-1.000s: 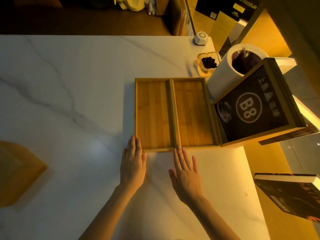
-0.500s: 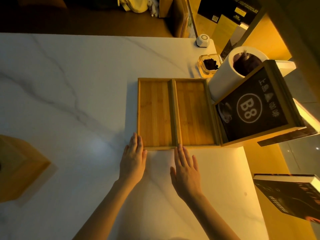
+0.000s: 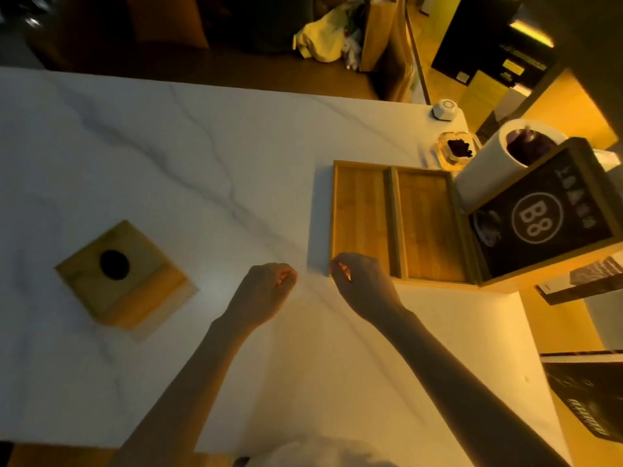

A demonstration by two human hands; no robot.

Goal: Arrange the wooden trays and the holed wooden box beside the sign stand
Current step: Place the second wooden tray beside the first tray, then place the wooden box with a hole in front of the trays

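Two shallow wooden trays lie side by side on the white marble table: the left tray (image 3: 359, 217) and the right tray (image 3: 428, 224), which touches the dark sign stand marked B8 (image 3: 539, 220). A square wooden box with a round hole (image 3: 119, 273) sits alone at the table's left, turned at an angle. My left hand (image 3: 266, 291) hovers with curled fingers between the box and the trays, holding nothing. My right hand (image 3: 362, 284), also loosely curled and empty, is over the near left corner of the left tray.
Behind the sign stand are a white cylinder (image 3: 485, 173), a glass dish with dark contents (image 3: 455, 151) and a small white device (image 3: 445, 110). Dark booklets (image 3: 586, 399) lie off the table's right edge. The marble table (image 3: 168, 163) spreads to the left.
Both hands have lifted off the table in front of the trays and curled their fingers. The view swung left, bringing the holed box fully into sight.
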